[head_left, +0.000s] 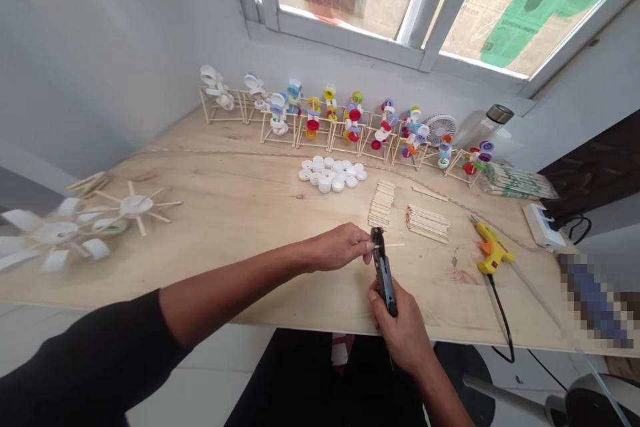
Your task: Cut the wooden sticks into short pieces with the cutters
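Observation:
My right hand (pixel 400 327) is wrapped round the handles of a dark cutting tool (pixel 383 273), pliers or pruning shears, whose head points away from me. A thin wooden stick (pixel 396 245) lies across the jaws and sticks out to the right. My left hand (pixel 345 247) pinches the stick's other end, close beside the jaws. Just beyond the tool lies a stack of short sticks (pixel 382 203). To its right is a pile of longer sticks (pixel 428 223), with a few loose sticks (pixel 430 193) behind it.
White bottle caps (pixel 333 173) are clustered mid-table. Stick frames with coloured cap wheels (pixel 353 123) line the back. A yellow glue gun (pixel 493 247) lies at right, near a power strip (pixel 544 227) and bagged sticks (pixel 517 180). Stick-and-cap wheels (pixel 135 205) lie at left.

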`<state>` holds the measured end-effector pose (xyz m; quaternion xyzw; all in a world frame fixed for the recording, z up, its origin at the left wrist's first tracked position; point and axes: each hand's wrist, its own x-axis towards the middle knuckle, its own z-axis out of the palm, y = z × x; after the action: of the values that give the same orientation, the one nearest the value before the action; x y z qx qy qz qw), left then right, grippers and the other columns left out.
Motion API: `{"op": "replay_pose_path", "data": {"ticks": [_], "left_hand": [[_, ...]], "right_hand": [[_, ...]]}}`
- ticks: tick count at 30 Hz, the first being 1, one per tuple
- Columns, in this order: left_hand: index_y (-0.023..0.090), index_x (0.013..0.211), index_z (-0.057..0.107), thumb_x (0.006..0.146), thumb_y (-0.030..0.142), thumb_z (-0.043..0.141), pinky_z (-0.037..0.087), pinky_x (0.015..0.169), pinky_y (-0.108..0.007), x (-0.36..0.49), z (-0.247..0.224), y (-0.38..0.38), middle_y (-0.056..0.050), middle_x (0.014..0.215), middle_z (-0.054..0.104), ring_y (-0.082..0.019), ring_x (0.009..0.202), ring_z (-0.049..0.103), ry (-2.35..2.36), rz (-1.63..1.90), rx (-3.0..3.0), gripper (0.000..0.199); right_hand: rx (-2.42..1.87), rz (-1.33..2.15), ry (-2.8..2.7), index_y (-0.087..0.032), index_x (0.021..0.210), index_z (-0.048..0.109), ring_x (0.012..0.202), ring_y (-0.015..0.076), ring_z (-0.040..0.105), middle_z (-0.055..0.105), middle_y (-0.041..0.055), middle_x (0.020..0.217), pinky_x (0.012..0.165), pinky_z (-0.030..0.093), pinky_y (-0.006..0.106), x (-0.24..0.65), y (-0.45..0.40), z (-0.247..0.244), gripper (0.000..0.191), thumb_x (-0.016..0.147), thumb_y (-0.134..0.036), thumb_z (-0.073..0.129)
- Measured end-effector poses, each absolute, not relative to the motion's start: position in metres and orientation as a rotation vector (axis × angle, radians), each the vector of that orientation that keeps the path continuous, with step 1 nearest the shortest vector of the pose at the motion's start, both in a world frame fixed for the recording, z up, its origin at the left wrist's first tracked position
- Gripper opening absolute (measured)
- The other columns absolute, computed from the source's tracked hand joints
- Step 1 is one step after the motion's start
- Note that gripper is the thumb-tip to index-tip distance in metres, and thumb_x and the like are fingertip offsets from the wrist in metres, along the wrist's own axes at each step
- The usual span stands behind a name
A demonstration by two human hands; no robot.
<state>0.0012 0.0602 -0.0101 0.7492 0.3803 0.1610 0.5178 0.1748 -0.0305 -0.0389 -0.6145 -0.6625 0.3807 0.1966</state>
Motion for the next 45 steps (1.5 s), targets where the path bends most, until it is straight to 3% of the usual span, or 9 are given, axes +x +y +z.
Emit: {"op": "replay_pose_path", "data": {"ticks": [10,15,19,26,36,45], "left_hand": [[0.013,0.069,0.056,0.085,0.031,0.033,0.032,0.053,-0.019,0.000,-0.013,0.061,0.003,0.059,0.047,-0.009,0.054,0.039,0.908,0.422,1.861,0.034],[0.015,0.074,0.056,0.088,0.029,0.030,0.036,0.059,-0.020,0.004,-0.016,0.054,0.000,0.068,0.056,-0.011,0.063,0.050,1.017,0.478,2.069,0.033],[0.018,0.087,0.052,0.089,0.030,0.032,0.033,0.051,-0.022,0.009,-0.018,0.038,-0.001,0.071,0.059,-0.014,0.061,0.054,1.350,0.511,2.398,0.024],[0.016,0.078,0.048,0.082,0.009,0.035,0.028,0.046,-0.024,0.016,-0.024,0.023,-0.002,0.064,0.056,-0.015,0.054,0.052,1.448,0.502,2.897,0.015],[0.018,0.079,0.048,0.084,0.019,0.037,0.023,0.043,-0.022,0.014,-0.014,0.026,0.000,0.055,0.052,-0.014,0.047,0.048,1.389,0.347,2.643,0.012],[0.016,0.074,0.054,0.088,0.028,0.032,0.033,0.053,-0.020,0.008,-0.011,0.032,0.002,0.058,0.050,-0.010,0.053,0.045,1.135,0.529,2.134,0.028]], "right_hand": [[-1.827,0.836,-1.915,-0.022,0.078,0.053,0.056,0.0159,0.054,0.058,-0.0017,0.061,0.052,0.032,0.022,0.168,-0.028,-0.038,0.019,0.082,-0.036,0.041],[-1.916,0.733,-1.903,-0.021,0.074,0.052,0.055,0.0175,0.053,0.057,0.0001,0.057,0.052,0.031,0.023,0.165,-0.027,-0.039,0.022,0.082,-0.037,0.040],[-1.858,0.829,-1.832,-0.021,0.074,0.052,0.054,0.0161,0.052,0.055,-0.0012,0.057,0.051,0.032,0.023,0.168,-0.028,-0.039,0.022,0.082,-0.039,0.042],[-1.706,1.094,-1.739,-0.021,0.081,0.053,0.055,0.0154,0.053,0.054,-0.0026,0.060,0.052,0.036,0.022,0.177,-0.033,-0.040,0.018,0.081,-0.036,0.043],[-1.694,1.011,-1.769,-0.020,0.080,0.055,0.056,0.0149,0.052,0.055,-0.0023,0.060,0.052,0.035,0.022,0.176,-0.037,-0.036,0.019,0.080,-0.034,0.044],[-1.730,0.923,-1.828,-0.020,0.079,0.056,0.060,0.0155,0.055,0.060,-0.0013,0.065,0.055,0.035,0.022,0.173,-0.039,-0.031,0.017,0.080,-0.032,0.044]]}}
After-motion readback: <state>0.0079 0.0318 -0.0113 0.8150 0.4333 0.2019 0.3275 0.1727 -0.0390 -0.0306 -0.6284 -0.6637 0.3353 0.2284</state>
